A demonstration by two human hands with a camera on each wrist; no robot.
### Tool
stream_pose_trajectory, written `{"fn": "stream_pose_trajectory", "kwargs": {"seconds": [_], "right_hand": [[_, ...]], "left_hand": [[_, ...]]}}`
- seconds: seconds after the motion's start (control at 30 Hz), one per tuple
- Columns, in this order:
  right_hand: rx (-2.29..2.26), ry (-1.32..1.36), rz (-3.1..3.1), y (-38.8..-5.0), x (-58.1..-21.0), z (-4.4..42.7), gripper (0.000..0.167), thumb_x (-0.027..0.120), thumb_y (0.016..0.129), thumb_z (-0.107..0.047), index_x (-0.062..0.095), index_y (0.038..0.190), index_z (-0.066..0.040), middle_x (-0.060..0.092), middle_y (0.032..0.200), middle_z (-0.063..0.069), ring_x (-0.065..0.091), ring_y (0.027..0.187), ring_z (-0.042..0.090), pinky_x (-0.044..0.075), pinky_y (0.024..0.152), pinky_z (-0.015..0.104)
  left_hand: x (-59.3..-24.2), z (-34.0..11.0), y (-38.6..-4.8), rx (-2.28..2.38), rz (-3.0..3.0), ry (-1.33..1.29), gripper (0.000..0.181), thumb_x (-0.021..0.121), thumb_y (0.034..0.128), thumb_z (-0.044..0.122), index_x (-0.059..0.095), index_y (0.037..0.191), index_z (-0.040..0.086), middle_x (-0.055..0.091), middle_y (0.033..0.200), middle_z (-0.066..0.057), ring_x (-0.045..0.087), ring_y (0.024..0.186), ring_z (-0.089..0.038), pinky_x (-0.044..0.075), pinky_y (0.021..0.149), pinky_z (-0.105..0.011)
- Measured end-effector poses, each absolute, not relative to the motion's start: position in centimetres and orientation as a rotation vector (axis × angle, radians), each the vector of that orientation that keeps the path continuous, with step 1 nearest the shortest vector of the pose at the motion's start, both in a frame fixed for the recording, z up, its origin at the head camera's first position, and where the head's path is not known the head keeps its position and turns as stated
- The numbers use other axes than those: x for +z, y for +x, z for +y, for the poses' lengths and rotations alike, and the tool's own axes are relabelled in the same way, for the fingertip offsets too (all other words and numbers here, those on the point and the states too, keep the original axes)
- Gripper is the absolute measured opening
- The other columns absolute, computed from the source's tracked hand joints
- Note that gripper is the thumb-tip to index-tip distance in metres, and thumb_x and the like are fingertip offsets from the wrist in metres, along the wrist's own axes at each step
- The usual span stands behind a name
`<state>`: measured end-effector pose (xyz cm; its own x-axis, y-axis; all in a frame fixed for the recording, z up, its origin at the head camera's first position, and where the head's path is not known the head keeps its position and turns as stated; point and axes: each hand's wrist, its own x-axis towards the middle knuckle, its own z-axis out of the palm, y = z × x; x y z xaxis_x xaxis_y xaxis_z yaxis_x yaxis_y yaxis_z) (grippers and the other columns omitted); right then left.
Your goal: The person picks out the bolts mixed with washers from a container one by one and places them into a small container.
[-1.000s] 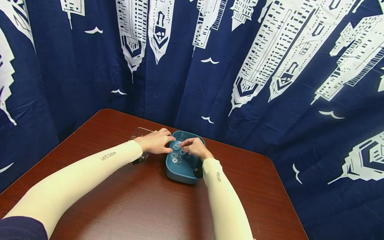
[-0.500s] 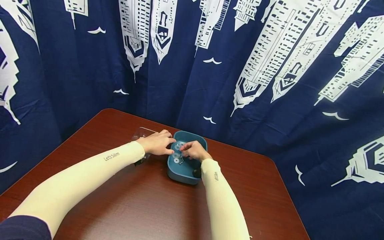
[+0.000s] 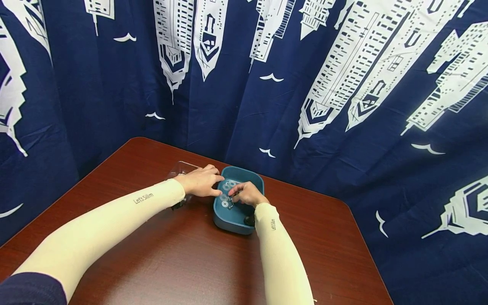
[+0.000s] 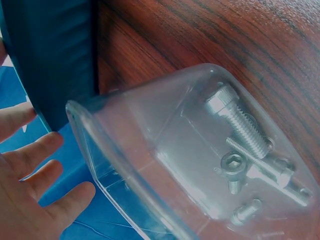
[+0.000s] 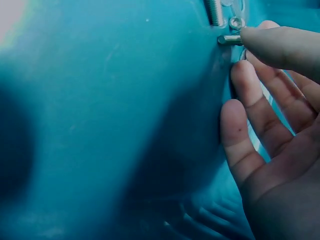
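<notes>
Bin [image 3: 233,228] on the table [image 3: 171,254], with loose washers [image 3: 225,203] and screws [image 5: 215,12] on its floor, toward the left side. Your right hand [image 3: 248,194] is inside, thumb and forefinger pinching a short pin [image 5: 230,40] beside them. Your left hand [image 3: 200,181] grasps nothing, its fingers spread at the left rim; whether they touch it, you cannot tell. Near that wrist, left of the bin, a clear box [image 4: 150,115] contains several bolts [image 4: 242,125] of differing thickness.
</notes>
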<state>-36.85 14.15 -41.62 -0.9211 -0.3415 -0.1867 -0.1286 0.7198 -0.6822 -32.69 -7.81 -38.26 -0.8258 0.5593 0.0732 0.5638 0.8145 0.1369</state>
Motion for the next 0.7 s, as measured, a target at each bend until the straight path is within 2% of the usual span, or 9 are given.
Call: {"fn": "stream_pose_trajectory", "kwargs": {"seconds": [0.13, 0.27, 0.33, 0.7], "right_hand": [[-0.973, -0.365, 2.652, -36.9, -41.8, 14.1, 0.021, 0.078, 0.077, 0.002, 0.079, 0.094, -0.009, 0.067, 0.089, -0.002, 0.050, 0.073, 0.013, 0.040, 0.061, 0.023], [-0.953, -0.377, 2.676, -36.8, -42.0, 13.9, 0.020, 0.078, 0.077, 0.001, 0.079, 0.093, -0.011, 0.071, 0.096, -0.001, 0.054, 0.088, 0.015, 0.044, 0.074, 0.026], [-0.941, -0.386, 2.692, -36.8, -42.2, 13.9, 0.020, 0.078, 0.077, 0.002, 0.080, 0.092, -0.011, 0.072, 0.096, 0.000, 0.056, 0.090, 0.017, 0.045, 0.076, 0.027], [-0.903, -0.431, 2.768, -37.2, -42.7, 13.7, 0.018, 0.077, 0.078, 0.003, 0.080, 0.086, -0.012, 0.074, 0.085, 0.000, 0.057, 0.081, 0.013, 0.044, 0.067, 0.023]], "left_hand": [[-38.3, -7.8, -32.7, -0.226, -2.963, -0.924, 0.060, 0.063, 0.0958, 0.046, 0.058, 0.143, 0.010, 0.057, 0.139, -0.013, 0.046, 0.131, -0.030, 0.044, 0.108, -0.049], [-38.3, -7.9, -32.8, -0.230, -2.969, -0.922, 0.060, 0.063, 0.0957, 0.047, 0.057, 0.143, 0.010, 0.056, 0.140, -0.013, 0.045, 0.131, -0.030, 0.044, 0.108, -0.049], [-38.4, -8.0, -32.8, -0.238, -2.963, -0.924, 0.061, 0.064, 0.0952, 0.046, 0.058, 0.143, 0.009, 0.056, 0.140, -0.014, 0.046, 0.130, -0.030, 0.044, 0.108, -0.049], [-38.4, -7.9, -32.8, -0.241, -2.982, -0.909, 0.061, 0.063, 0.0959, 0.047, 0.056, 0.144, 0.011, 0.056, 0.141, -0.013, 0.045, 0.131, -0.029, 0.043, 0.110, -0.047]]}}
